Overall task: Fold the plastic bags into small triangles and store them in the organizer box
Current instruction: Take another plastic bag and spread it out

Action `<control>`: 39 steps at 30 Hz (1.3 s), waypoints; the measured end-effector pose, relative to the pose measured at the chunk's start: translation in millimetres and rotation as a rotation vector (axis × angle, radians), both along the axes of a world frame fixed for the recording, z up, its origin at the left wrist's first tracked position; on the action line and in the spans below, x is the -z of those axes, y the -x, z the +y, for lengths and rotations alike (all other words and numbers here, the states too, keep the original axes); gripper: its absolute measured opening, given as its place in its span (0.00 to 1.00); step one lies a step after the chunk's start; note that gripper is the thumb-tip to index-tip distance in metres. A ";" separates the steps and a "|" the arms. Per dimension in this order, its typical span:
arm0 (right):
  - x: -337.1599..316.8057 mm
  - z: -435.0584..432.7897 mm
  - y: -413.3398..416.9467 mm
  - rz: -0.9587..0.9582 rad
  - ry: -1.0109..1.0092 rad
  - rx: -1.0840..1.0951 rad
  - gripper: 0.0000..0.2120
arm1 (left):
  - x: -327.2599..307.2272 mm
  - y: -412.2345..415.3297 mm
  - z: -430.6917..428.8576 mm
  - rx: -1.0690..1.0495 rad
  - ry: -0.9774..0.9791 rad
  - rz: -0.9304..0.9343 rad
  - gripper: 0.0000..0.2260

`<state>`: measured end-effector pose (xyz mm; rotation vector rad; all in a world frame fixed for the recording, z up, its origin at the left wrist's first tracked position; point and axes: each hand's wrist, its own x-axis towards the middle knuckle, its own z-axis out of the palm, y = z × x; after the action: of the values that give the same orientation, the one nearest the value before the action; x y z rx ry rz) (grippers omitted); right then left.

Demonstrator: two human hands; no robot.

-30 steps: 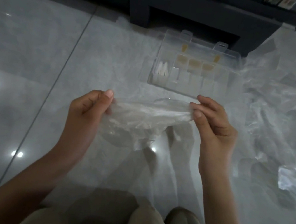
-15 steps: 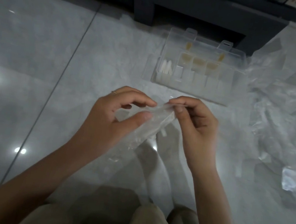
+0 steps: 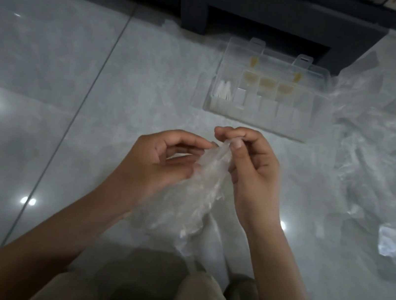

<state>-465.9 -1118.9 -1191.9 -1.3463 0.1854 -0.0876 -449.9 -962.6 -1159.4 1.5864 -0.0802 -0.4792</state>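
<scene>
Hands close together at centre: left hand (image 3: pixel 158 161) curls thumb and fingers round the bunched clear plastic bag (image 3: pixel 200 194), while right hand (image 3: pixel 252 174) pinches its top edge. Open organizer box (image 3: pixel 253 121) sits at twelve o'clock on the tile floor (image 3: pixel 50 61), with crumpled clear plastic (image 3: pixel 383 166) at three o'clock.
</scene>
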 end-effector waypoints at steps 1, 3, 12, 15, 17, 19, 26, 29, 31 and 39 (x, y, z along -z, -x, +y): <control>0.2 -0.3 -0.1 -0.001 0.011 -0.001 0.07 | -0.4 -0.1 -0.6 -0.012 0.014 0.002 0.14; 1.4 -1.6 0.1 -0.013 0.043 -0.009 0.07 | 1.5 -1.1 0.8 -0.039 0.010 -0.037 0.18; 1.1 -9.8 -0.4 0.018 0.085 -0.042 0.08 | 8.5 -6.5 10.3 -0.075 -0.385 -0.527 0.20; 1.1 -5.7 -0.3 0.027 0.053 -0.026 0.09 | 8.3 -4.5 7.9 -0.085 -0.417 -0.546 0.25; 0.8 -1.7 0.2 0.061 -0.035 -0.016 0.09 | 9.8 -1.7 6.5 -0.121 -0.420 -0.533 0.26; 0.4 2.5 1.2 0.118 -0.162 0.004 0.09 | 11.5 2.1 5.0 -0.179 -0.437 -0.499 0.26; -0.4 10.7 3.5 0.215 -0.407 0.088 0.10 | 18.2 4.6 8.1 -0.147 -0.547 -0.530 0.12; 0.1 10.6 3.5 0.237 -0.471 0.096 0.10 | 21.5 2.8 10.9 -0.120 -0.551 -0.560 0.06; 0.8 9.8 3.2 0.246 -0.482 0.107 0.10 | 21.6 2.0 13.0 -0.133 -0.539 -0.565 0.04; 7.5 0.9 1.6 0.232 -0.069 0.213 0.14 | 11.8 -1.0 18.8 -0.201 -0.469 -0.567 0.03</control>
<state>-467.4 -1118.0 -1199.4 -1.2630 0.5236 -0.1024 -448.9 -943.8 -1171.3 2.1295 -0.2492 0.1351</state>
